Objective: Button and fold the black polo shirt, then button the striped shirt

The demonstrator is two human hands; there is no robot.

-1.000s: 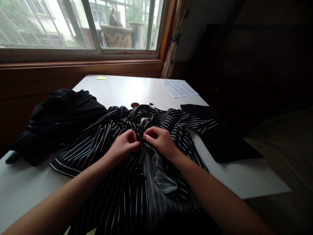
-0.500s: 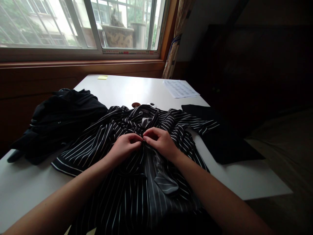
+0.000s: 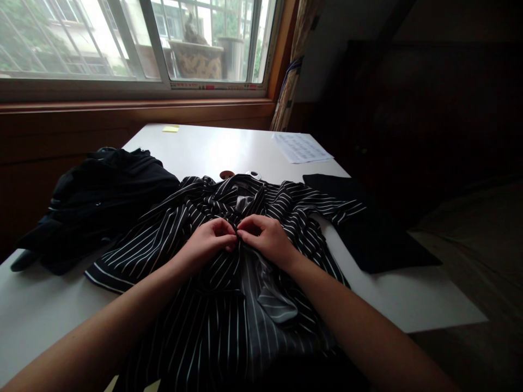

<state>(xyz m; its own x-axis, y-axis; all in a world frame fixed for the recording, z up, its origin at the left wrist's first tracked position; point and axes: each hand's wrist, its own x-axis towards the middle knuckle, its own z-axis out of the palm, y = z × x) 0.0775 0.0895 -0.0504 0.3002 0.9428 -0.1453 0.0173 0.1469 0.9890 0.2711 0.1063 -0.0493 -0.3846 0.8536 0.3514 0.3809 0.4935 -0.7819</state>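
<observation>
A black garment with white stripes, looking like a shirt or dress [image 3: 159, 256], lies spread over the white table [image 3: 36, 305], its collar pointing away from me. At the middle of its front, my left hand [image 3: 212, 238] pinches the fabric. My right hand [image 3: 263, 238] pinches the same spot from the other side, and the fingertips of both hands nearly meet. Whatever small part lies between the fingertips is hidden. Below my hands the front hangs apart and shows the greyer inner side of the cloth.
Dark clothes [image 3: 110, 196] are heaped at the left. A flat black cloth [image 3: 379, 239] lies at the right edge. Behind the collar sit a brown round object [image 3: 226, 175] and a white one [image 3: 254, 175]. Printed sheets [image 3: 302, 148] and a yellow note [image 3: 170, 129] lie farther back.
Both hands have shifted very slightly, and the left fingers are curled a little more at the pinch. The striped garment lies as before.
</observation>
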